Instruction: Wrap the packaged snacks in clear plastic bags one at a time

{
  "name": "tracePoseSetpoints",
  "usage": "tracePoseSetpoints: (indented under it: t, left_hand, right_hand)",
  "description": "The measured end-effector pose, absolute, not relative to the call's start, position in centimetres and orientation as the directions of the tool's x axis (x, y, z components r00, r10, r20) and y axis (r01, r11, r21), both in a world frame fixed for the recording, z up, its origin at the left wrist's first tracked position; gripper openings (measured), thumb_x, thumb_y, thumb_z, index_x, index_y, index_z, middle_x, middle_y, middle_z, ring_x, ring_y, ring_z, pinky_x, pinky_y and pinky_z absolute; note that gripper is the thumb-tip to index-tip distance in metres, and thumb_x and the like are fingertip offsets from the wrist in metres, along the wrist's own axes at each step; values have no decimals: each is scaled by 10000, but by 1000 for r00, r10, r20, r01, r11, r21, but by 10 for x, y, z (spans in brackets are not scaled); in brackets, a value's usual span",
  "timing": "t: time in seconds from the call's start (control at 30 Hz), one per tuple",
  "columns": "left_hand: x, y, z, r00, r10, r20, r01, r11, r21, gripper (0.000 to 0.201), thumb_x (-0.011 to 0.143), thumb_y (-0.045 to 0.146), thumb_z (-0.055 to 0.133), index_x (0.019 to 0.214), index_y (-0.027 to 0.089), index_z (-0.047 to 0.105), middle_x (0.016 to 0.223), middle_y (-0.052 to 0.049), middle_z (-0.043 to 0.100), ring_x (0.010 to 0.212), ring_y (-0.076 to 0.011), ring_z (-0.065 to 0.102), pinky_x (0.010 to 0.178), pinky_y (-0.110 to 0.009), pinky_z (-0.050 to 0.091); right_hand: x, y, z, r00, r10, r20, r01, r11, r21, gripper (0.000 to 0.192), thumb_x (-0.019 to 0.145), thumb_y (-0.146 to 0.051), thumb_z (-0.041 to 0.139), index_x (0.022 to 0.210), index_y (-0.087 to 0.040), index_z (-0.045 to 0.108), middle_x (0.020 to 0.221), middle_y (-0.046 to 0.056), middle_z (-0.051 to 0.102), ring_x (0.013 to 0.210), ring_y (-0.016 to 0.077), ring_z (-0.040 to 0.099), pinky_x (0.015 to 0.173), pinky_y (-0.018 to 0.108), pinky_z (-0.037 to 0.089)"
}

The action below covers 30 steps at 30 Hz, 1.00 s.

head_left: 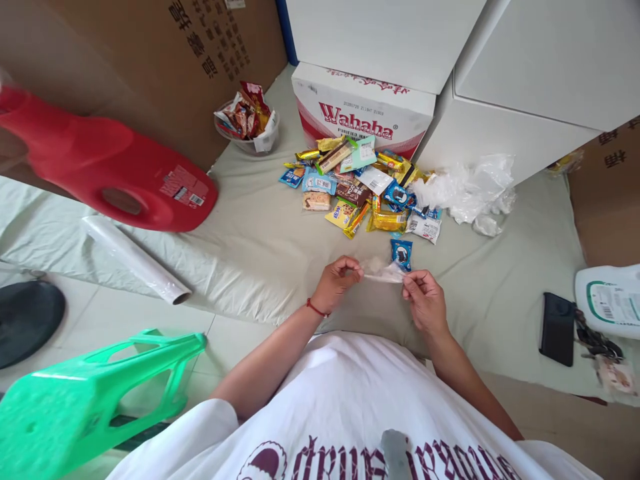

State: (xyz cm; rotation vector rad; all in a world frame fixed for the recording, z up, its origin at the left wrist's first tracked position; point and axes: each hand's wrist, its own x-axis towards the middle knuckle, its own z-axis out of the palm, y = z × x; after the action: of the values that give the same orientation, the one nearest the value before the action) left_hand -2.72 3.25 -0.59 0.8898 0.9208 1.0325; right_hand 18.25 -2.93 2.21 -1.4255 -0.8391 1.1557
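Note:
Between my hands stretches a clear plastic bag (383, 271), thin and crumpled. My left hand (339, 283) pinches its left end, and a red cord circles that wrist. The right end is pinched by my right hand (425, 300). Just beyond the bag lies a small blue snack packet (401, 254), partly behind it. Farther out is a pile of wrapped snacks (355, 187) in yellow, blue, brown and green. Right of the pile sits a heap of clear plastic bags (470, 190).
A Wahaha carton (360, 107) stands behind the pile, with a bowl of red-wrapped snacks (250, 127) to its left. A red jug (130, 173) and white roll (135, 259) lie left. A green stool (100, 393) stands on the floor. The black phone (557, 330) lies right.

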Motion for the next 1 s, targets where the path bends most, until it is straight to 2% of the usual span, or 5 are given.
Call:
tracePoseSetpoints:
  t: [0.2, 0.43, 0.57, 0.7, 1.0]
  left_hand:
    - [-43, 24, -1, 201, 915, -350, -501, 403, 766, 354, 704, 377, 909, 807, 185, 630, 1078, -30, 673, 1012, -168, 630, 854, -345, 585]
    - [-48, 13, 12, 279, 913, -296, -535, 404, 742, 293, 736, 314, 885, 764, 178, 627, 1249, -89, 686, 1239, -269, 605, 859, -385, 606]
    - [-55, 12, 13, 243, 920, -306, -543, 391, 744, 269, 752, 321, 869, 760, 179, 640, 1202, -69, 699, 1070, -212, 660, 793, -327, 600]
    - [-74, 13, 6, 118, 930, -347, -575, 349, 740, 290, 715, 321, 892, 742, 183, 639, 1090, -37, 684, 974, -171, 643, 760, -311, 607]
    - [-111, 13, -1, 56, 949, -311, -577, 284, 765, 328, 650, 267, 934, 745, 174, 635, 1119, -37, 690, 922, -142, 664, 802, -295, 585]
  right_hand:
    - [199, -43, 13, 169, 921, -352, -31, -352, -936, 376, 841, -587, 734, 846, -225, 632, 761, 16, 653, 626, 145, 551, 540, 262, 442]
    - [197, -11, 26, 283, 957, -59, 351, -160, -922, 500, 836, -611, 706, 1164, -235, 660, 1216, 103, 684, 1028, 234, 624, 834, 356, 538]
    - [178, 11, 29, 24, 990, -141, 340, -140, -930, 407, 806, -574, 730, 998, -215, 725, 964, 53, 728, 837, 195, 634, 768, 325, 522]
    - [184, 21, 25, 55, 991, -124, 310, -135, -941, 332, 853, -535, 703, 881, -207, 744, 742, -1, 658, 656, 138, 537, 648, 278, 440]
    - [219, 60, 34, -30, 997, -64, 295, -53, -954, 262, 771, -458, 808, 882, -221, 782, 831, 19, 705, 712, 154, 576, 685, 298, 465]
